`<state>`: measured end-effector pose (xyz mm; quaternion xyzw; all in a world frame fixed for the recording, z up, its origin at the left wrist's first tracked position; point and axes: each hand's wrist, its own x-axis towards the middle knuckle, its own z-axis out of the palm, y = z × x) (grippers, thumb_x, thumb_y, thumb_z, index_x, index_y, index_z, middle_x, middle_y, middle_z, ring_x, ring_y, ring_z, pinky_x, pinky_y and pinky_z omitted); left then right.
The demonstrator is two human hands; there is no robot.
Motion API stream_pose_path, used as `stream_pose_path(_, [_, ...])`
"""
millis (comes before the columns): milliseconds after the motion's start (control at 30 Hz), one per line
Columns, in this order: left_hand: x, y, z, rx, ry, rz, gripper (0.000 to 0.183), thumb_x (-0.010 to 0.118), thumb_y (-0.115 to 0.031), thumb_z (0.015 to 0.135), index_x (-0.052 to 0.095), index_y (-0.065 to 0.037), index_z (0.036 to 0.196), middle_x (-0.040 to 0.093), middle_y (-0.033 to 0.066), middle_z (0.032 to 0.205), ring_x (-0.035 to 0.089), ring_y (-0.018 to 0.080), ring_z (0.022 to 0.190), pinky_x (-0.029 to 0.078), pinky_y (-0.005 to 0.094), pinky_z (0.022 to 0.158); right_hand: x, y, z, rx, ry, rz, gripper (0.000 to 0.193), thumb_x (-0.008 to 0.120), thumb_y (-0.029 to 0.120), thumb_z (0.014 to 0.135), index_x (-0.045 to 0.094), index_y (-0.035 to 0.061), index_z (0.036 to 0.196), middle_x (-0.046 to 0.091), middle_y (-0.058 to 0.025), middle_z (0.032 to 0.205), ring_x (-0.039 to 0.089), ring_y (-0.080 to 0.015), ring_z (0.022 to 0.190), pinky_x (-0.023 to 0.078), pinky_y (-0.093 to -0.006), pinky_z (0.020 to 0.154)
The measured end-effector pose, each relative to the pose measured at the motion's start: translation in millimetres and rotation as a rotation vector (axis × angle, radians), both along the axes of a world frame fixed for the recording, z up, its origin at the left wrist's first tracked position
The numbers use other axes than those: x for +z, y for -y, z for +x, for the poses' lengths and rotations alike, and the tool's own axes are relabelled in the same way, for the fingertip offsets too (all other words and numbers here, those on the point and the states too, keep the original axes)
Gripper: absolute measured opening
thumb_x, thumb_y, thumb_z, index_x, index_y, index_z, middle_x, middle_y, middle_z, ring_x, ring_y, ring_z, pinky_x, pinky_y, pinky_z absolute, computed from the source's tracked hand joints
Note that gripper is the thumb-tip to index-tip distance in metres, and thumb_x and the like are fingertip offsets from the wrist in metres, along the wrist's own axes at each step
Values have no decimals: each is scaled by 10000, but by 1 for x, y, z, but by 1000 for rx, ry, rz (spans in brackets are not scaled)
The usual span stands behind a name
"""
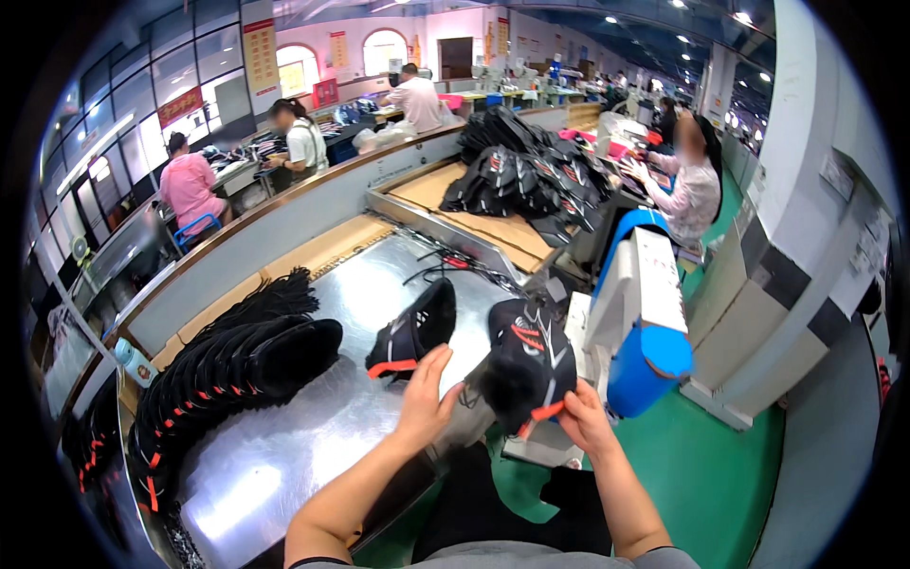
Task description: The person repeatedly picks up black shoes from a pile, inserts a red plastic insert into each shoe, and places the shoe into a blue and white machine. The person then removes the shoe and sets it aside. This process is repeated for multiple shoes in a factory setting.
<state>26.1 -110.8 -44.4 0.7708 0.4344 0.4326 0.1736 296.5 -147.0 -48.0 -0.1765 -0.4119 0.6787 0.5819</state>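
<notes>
My right hand [588, 417] pinches the orange-red heel tab of a black shoe upper [545, 356] with red and white markings. That upper hangs beside the white and blue machine [649, 313], its lower part somewhat blurred. My left hand [427, 396] is open, fingers stretched out, and holds nothing. Just beyond its fingertips a second black shoe upper [417, 327] with an orange-red tab rests on the metal tabletop [351, 408]. Whether the fingertips touch it, I cannot tell.
A long curved row of nested black uppers [223, 370] lines the table's left side, near a light-blue bottle [133, 360]. Farther back, a pile of black uppers [531, 175] lies on a cardboard-lined tray [427, 190]. A person [692, 185] sits at the right; others work beyond the partition.
</notes>
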Motion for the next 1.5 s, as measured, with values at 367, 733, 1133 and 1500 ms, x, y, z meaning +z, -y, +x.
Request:
stream_pose_path(367, [-50,34,123,-648,1098,-1187,188,588,-273,910,599,-94,969,650,-10,959,602,110,918,470,261,830,-72,123,80,135,-244,-275,654,608,364,866,374,6,1360,463,-149,1349,479,-241,1207,378,-363,1004])
stream_pose_path(733, [-152,4,190,-506,779,-1306,84,584,-270,917,558,-190,914,605,-72,874,548,69,803,399,232,715,-142,67,114,-526,437,-420,218,586,226,914,610,11,946,576,32,811,482,-36,741,405,-211,652])
stream_pose_path(1133, [-169,-9,242,-368,974,-1361,217,569,-48,878,564,-24,1094,611,58,1090,569,196,1011,422,351,917,-170,35,136,-704,212,-584,192,617,186,880,629,7,811,595,-13,706,526,-85,682,416,-251,624])
stream_pose_path(1500, [-172,0,248,-393,845,-1168,187,562,-53,897,557,-24,1082,588,64,1117,531,185,1075,393,340,967,-154,36,156,-762,327,-586,153,638,188,869,643,39,837,584,13,738,516,-71,701,418,-237,632])
